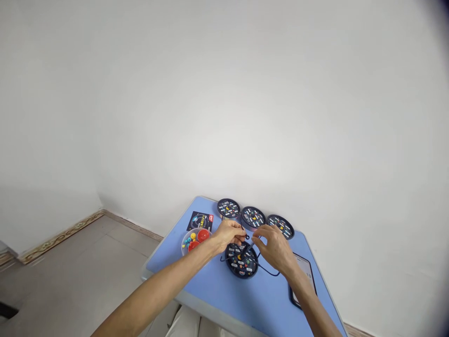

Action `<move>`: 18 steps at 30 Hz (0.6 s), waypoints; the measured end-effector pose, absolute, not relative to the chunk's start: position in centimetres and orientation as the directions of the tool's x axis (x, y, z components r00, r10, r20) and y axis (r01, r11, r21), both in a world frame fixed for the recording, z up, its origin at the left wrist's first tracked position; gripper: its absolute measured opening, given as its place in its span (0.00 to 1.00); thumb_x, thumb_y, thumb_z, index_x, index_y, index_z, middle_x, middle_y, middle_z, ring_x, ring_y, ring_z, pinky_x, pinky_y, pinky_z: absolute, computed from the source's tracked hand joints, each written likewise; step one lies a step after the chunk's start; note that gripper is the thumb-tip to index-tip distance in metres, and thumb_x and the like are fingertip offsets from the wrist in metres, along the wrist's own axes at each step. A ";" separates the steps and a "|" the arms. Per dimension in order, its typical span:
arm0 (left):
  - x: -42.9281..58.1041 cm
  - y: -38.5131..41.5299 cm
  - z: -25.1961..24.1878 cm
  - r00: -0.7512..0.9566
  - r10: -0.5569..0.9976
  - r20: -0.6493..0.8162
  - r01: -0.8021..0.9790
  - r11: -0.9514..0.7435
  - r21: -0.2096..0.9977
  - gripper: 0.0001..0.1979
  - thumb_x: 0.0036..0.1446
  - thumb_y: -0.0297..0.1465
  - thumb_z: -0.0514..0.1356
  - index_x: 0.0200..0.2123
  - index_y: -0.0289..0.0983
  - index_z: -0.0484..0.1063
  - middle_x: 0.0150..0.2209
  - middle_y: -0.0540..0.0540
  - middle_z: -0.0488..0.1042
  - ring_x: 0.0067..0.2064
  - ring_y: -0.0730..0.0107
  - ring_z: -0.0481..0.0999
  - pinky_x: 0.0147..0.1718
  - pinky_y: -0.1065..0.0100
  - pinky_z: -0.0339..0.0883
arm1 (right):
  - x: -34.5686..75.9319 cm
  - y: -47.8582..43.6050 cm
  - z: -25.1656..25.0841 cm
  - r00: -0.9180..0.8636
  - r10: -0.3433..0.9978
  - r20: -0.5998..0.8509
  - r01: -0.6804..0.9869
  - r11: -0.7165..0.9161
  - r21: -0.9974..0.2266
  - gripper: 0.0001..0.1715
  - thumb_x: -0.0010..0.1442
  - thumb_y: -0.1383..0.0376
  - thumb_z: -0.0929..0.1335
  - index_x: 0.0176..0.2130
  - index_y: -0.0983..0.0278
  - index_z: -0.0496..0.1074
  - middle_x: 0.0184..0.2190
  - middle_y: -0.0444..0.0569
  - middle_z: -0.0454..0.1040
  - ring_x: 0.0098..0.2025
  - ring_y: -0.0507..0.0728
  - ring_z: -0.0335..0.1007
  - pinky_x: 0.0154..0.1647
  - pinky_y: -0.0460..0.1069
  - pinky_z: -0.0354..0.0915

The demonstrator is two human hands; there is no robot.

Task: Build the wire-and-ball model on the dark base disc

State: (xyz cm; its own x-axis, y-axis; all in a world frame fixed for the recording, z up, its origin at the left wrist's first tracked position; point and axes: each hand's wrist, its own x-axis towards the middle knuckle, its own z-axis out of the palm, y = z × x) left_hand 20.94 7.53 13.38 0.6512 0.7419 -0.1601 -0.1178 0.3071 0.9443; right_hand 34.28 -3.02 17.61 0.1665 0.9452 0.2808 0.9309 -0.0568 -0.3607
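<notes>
In the head view, my left hand is closed in a pinch on a thin black rod with a small ring end. My right hand faces it from the right, thumb and fingertips brought together near the top of a dark slanted post. What those fingertips grip is too small to tell. Below both hands lies a round black base printed with planets and white labels. The post rises from its middle, and thin black curved arms stick out around it.
Three similar round black discs line the table's back edge by the wall. A printed card and a clear tub of red, yellow and blue balls are at left. A tablet-like device lies partly under my right forearm.
</notes>
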 end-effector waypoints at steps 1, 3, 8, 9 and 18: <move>21.0 7.6 13.2 0.652 0.738 -0.171 -0.111 0.317 0.942 0.11 0.40 0.29 0.71 0.21 0.33 0.71 0.18 0.50 0.73 0.20 0.76 0.71 0.22 0.73 0.64 | 34.1 -3.0 17.4 0.164 0.949 0.268 0.940 -0.068 -0.335 0.13 0.60 0.65 0.65 0.34 0.62 0.79 0.41 0.52 0.79 0.46 0.62 0.69 0.47 0.53 0.59; 21.1 7.7 12.8 0.659 0.728 -0.188 -0.102 0.335 0.937 0.11 0.40 0.29 0.71 0.21 0.33 0.71 0.18 0.50 0.73 0.20 0.77 0.71 0.22 0.73 0.64 | 33.8 -2.9 17.1 0.168 0.956 0.241 0.952 -0.094 -0.290 0.13 0.59 0.64 0.65 0.36 0.62 0.80 0.42 0.51 0.80 0.47 0.62 0.69 0.47 0.54 0.59; 21.3 7.8 12.2 0.680 0.701 -0.215 -0.088 0.369 0.925 0.10 0.41 0.28 0.71 0.20 0.33 0.71 0.17 0.50 0.73 0.20 0.77 0.71 0.21 0.74 0.64 | 32.8 -2.3 16.8 0.189 0.964 0.186 0.967 -0.150 -0.204 0.12 0.57 0.64 0.65 0.36 0.61 0.80 0.40 0.52 0.80 0.47 0.64 0.70 0.45 0.55 0.58; 21.4 7.9 12.1 0.679 0.700 -0.221 -0.087 0.375 0.923 0.10 0.41 0.28 0.71 0.20 0.33 0.71 0.17 0.50 0.73 0.20 0.77 0.71 0.22 0.74 0.64 | 32.6 -2.2 16.8 0.192 0.965 0.177 0.969 -0.158 -0.191 0.12 0.58 0.65 0.65 0.35 0.62 0.80 0.39 0.52 0.81 0.46 0.64 0.71 0.45 0.55 0.58; 21.7 8.1 11.1 0.684 0.679 -0.267 -0.064 0.420 0.905 0.10 0.40 0.27 0.71 0.20 0.32 0.72 0.18 0.50 0.74 0.21 0.77 0.72 0.22 0.75 0.65 | 32.9 -1.7 17.1 0.189 0.976 0.107 0.973 -0.172 -0.151 0.15 0.57 0.67 0.64 0.34 0.59 0.81 0.36 0.50 0.83 0.43 0.61 0.76 0.39 0.51 0.59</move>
